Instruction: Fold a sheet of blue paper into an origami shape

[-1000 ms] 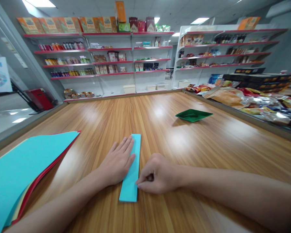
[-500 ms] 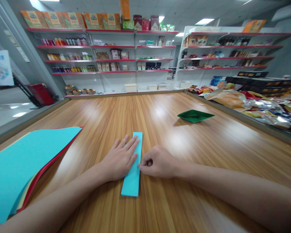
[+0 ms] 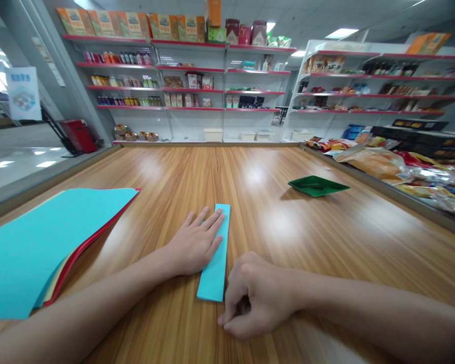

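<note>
A light-blue strip of folded paper lies lengthwise on the wooden table. My left hand rests flat across its upper half, fingers spread and pressing on it. At the strip's near right corner is my right hand, thumb and forefinger pinched together with nothing visible in them. Those fingertips sit just beyond the strip's near end. To the left lies a stack of coloured paper sheets, light blue on top with cream and red edges below. A green folded paper boat stands farther off on the right.
The wooden table has a raised rim. Beyond its right edge are packaged snacks and black boxes. Stocked shelves line the back. A red cart stands on the floor at the left.
My right hand has slid toward me along the strip's right edge, from its middle to past its near end. My left hand stays on the paper. The whole view has shifted slightly.
</note>
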`<state>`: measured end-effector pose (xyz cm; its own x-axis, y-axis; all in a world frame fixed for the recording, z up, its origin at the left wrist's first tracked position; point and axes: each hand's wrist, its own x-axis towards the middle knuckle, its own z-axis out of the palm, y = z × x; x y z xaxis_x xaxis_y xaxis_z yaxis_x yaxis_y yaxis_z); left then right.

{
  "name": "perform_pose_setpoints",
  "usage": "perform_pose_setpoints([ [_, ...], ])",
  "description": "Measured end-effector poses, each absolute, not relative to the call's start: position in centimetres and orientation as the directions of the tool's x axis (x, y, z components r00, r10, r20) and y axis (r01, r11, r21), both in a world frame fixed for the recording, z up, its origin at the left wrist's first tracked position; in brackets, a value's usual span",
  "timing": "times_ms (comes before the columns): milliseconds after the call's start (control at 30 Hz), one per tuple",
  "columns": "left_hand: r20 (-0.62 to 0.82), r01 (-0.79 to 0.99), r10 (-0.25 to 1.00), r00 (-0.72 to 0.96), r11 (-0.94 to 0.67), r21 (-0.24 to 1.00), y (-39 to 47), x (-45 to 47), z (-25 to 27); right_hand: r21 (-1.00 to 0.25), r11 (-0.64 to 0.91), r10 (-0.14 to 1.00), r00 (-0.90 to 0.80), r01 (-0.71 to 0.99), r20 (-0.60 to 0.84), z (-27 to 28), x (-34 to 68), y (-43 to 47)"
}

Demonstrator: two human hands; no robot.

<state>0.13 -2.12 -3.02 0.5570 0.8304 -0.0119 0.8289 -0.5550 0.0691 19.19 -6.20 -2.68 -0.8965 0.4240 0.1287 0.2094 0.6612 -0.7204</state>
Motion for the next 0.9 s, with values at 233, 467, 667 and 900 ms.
perform_pose_setpoints([
  [233,-0.015,0.835,0.839,0.544,-0.54,0.109,-2.1,-0.2,-3.3,-0.658,0.579,0.706,-0.7,0.481,0.109,-2.8,18.7,-5.2],
  [467,-0.057,0.793,0.792,0.607,-0.601,0.095,-2.5,-0.9,-2.8,-0.549,0.59,0.758,-0.641,0.593,0.122,-2.7,19.0,-3.8],
  [667,-0.134,0.698,0.685,0.716,-0.7,0.149,-3.6,-1.6,-1.2,-0.588,0.653,0.655,-0.746,0.477,0.122,-2.8,19.2,-3.3],
  [900,-0.147,0.65,0.633,0.76,-0.734,0.197,-3.2,-2.2,-1.0,-0.63,0.624,0.678,-0.721,0.463,0.142,-2.8,19.4,-1.8],
])
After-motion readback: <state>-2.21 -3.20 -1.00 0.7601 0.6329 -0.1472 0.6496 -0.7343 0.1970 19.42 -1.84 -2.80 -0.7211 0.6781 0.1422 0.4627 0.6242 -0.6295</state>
